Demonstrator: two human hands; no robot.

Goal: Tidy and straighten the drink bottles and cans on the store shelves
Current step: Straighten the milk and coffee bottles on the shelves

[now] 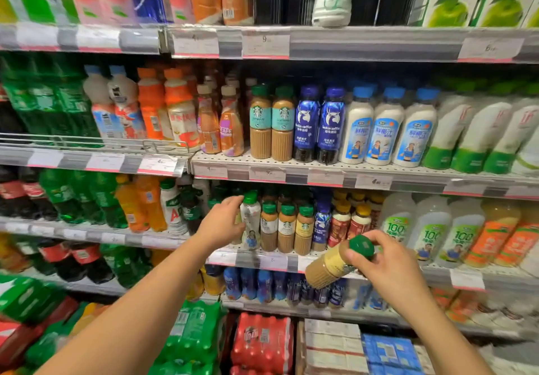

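Store shelves filled the view, their tiers packed with upright drink bottles behind price-tag rails. On the third tier, the left hand reached in with its fingers curled around a pale, green-capped bottle standing just left of a row of coffee bottles. In front of that tier, clear of the shelf, the right hand gripped a tilted coffee bottle near its green cap.
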